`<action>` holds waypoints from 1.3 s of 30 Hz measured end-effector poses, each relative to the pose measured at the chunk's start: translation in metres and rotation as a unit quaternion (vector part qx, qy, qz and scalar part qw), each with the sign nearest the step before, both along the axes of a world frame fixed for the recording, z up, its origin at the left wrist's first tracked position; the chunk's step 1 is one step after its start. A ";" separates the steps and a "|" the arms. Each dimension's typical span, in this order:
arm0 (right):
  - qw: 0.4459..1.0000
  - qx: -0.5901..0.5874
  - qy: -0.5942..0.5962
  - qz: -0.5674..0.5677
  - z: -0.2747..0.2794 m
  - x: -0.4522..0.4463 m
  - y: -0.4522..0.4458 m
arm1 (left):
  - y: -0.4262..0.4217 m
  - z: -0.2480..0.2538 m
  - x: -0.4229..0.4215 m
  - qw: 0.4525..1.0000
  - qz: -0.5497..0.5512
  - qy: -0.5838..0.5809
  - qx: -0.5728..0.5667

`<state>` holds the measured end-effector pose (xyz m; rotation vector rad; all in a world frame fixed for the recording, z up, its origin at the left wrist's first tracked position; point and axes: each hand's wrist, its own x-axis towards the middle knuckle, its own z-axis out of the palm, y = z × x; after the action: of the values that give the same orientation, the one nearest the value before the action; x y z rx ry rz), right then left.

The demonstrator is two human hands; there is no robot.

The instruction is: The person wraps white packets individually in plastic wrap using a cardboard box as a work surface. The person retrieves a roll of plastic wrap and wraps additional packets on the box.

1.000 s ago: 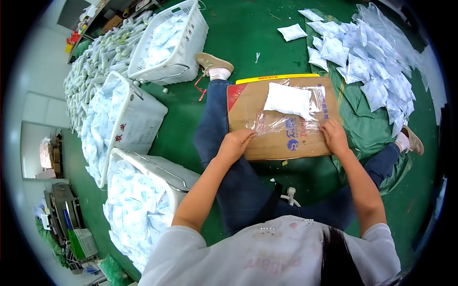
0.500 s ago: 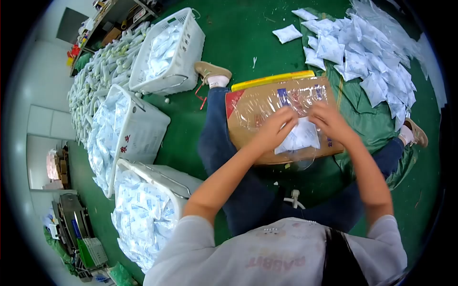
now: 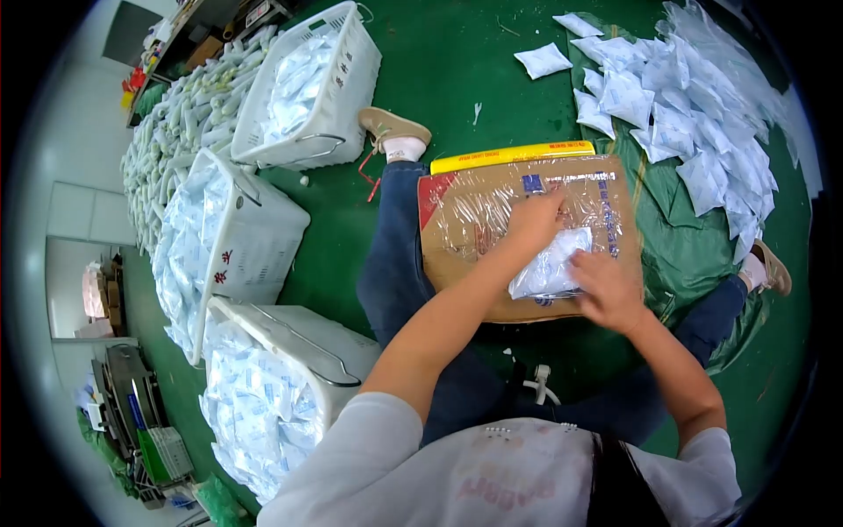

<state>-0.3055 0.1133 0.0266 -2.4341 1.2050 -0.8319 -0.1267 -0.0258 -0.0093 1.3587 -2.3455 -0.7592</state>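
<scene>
A green floor (image 3: 448, 79) spreads beneath everything, its edges lost in the lens's dark surround. The heap of white packets (image 3: 672, 105) on the right covers much of a green sheet (image 3: 672, 263); loose clear plastic overlaps its far side, so the lowest packets cannot be seen. Upper left, a heap of pale tube-like pieces (image 3: 162, 145) is partly hidden behind the baskets, and what they are is hard to tell.

Three white baskets, the near one (image 3: 338, 342), the middle one (image 3: 272, 233) and the far one (image 3: 351, 97), hold more packets, whose depth is concealed. The person's legs (image 3: 386, 237) spread either side of a piece of cardboard (image 3: 457, 220); whatever supports it is out of sight. Clear film (image 3: 487, 202) glints over its print, its borders difficult to trace. A long yellow box (image 3: 509, 158) lies along the far edge, its lettering too small to read.

One white packet (image 3: 544, 268) lies on the near part of the cardboard, its right side partly covered by the right hand (image 3: 608, 288). That hand is blurred, fingers bent at the packet's edge; whether it grips cannot be told. The left hand (image 3: 537, 218) is just beyond the packet, over the film, one finger extended; any pinch there is hidden.
</scene>
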 end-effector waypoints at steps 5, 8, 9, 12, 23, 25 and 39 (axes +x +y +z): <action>0.973 0.000 0.230 0.023 -0.003 0.027 -0.024 | -0.019 -0.026 0.009 0.979 0.005 0.118 0.168; 0.976 0.078 0.202 0.029 0.022 0.033 -0.042 | -0.023 0.008 0.054 0.847 0.134 0.378 0.348; 0.985 0.086 0.131 0.069 0.021 0.024 -0.059 | -0.010 0.013 0.068 0.854 0.151 0.439 0.235; 0.911 0.349 0.057 0.215 0.054 0.018 -0.099 | 0.040 0.014 0.097 0.855 0.108 0.476 0.176; 0.999 0.006 0.009 -0.042 0.029 0.031 -0.108 | 0.035 -0.010 0.078 0.943 0.181 0.245 0.137; 0.999 -0.008 0.020 0.024 0.018 0.038 -0.069 | 0.016 -0.032 0.072 0.952 0.200 0.209 0.101; 0.951 0.155 0.267 0.026 0.069 0.077 -0.069 | -0.038 0.046 0.061 0.969 -0.157 -0.169 -0.083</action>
<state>-0.2285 0.0445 0.0959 -2.4736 1.3128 0.0565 -0.0655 -0.0636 0.0366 1.1316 -2.8662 -0.4198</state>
